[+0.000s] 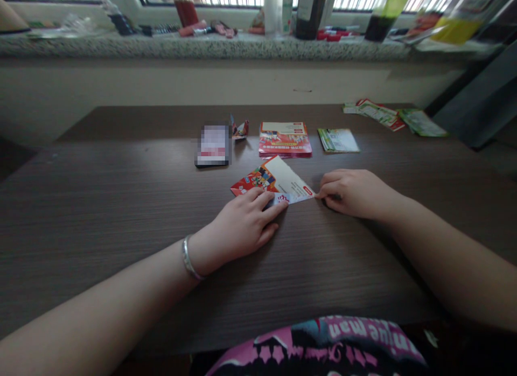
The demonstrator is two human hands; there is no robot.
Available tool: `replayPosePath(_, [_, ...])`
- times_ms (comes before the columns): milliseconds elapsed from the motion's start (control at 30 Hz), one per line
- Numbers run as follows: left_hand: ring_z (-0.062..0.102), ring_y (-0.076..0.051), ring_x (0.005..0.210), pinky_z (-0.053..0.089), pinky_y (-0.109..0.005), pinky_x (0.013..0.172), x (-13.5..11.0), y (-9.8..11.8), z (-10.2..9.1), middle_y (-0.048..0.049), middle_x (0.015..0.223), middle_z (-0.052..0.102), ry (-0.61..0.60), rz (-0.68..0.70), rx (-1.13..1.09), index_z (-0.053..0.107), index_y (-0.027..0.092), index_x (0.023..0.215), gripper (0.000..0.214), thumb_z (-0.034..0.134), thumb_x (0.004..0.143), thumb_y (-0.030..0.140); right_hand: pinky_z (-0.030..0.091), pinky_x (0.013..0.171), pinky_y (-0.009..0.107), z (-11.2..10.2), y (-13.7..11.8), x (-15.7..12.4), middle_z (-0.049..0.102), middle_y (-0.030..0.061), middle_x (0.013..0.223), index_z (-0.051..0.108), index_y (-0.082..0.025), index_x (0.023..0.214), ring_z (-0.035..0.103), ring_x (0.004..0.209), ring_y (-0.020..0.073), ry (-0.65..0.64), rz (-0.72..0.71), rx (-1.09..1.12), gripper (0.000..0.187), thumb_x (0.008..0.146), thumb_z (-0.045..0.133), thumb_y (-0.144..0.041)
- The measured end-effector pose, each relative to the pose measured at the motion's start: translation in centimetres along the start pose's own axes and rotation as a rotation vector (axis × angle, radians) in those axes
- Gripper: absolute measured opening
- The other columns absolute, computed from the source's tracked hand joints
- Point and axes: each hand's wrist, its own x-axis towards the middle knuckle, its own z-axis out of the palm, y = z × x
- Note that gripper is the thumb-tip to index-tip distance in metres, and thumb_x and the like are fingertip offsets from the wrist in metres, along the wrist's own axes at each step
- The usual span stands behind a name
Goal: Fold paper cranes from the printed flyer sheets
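Folded printed leaflet (288,176) lies on table (121,203), inward of far edge; left hand (246,220) rests fingers-spread over near side, right hand (351,192) pinches right corner. Red and cream, colourful picture, peaked top.

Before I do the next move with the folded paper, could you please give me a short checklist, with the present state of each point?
1. Left hand resting on the folded paper: ok, it lies at the lower edge.
2. Right hand at the paper's right corner: ok; whether the pinch is firm, cannot tell.
3. Lower edge pressed flat all along: cannot tell, the left hand covers part of it.
4. Paper's top tip free of the red stack: cannot tell, they are very close.
5. Phone-like item apart from the paper: ok.
6. Green-and-white stack apart from both hands: ok.
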Motion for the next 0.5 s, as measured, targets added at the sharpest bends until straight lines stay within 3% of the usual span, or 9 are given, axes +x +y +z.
replayPosePath(233, [0.048, -0.029, 0.120, 0.041, -0.043, 0.105, -0.1, 0.0, 0.0, -0.0129, 0.129, 0.054, 0.007, -0.002, -0.003, 0.046, 0.019, 0.140, 0.047, 0.040, 0.097, 0.036, 0.041, 0.061, 0.028, 0.0, 0.1, -0.4, 0.071, -0.0004, 0.089, 0.072, -0.025, 0.081, 0.064, 0.078, 0.0163, 0.016, 0.037, -0.028, 0.017, 0.082, 0.055, -0.023])
replayPosePath(367, [0.048, -0.029, 0.121, 0.041, -0.044, 0.105, -0.1, 0.0, -0.1, -0.0130, 0.130, 0.054, 0.011, -0.002, -0.021, 0.047, 0.019, 0.139, 0.046, 0.040, 0.097, 0.036, 0.046, 0.068, 0.027, 0.6, -0.1, -0.2, 0.071, 0.0025, 0.089, 0.071, -0.021, 0.088, 0.064, 0.079, 0.0155, 0.153, 0.095, 0.143, 0.020, 0.085, 0.052, -0.019])
replayPosePath(500, [0.048, -0.030, 0.122, 0.042, -0.045, 0.104, 0.0, 0.0, -0.1, -0.0136, 0.129, 0.054, -0.002, -0.006, -0.031, 0.046, 0.019, 0.140, 0.047, 0.040, 0.097, 0.036, 0.049, 0.083, 0.032, 1.1, -1.1, 0.2, 0.072, 0.0049, 0.099, 0.072, -0.020, 0.098, 0.063, 0.091, 0.0186, 0.266, -0.050, 0.176, 0.024, 0.089, 0.050, -0.020])
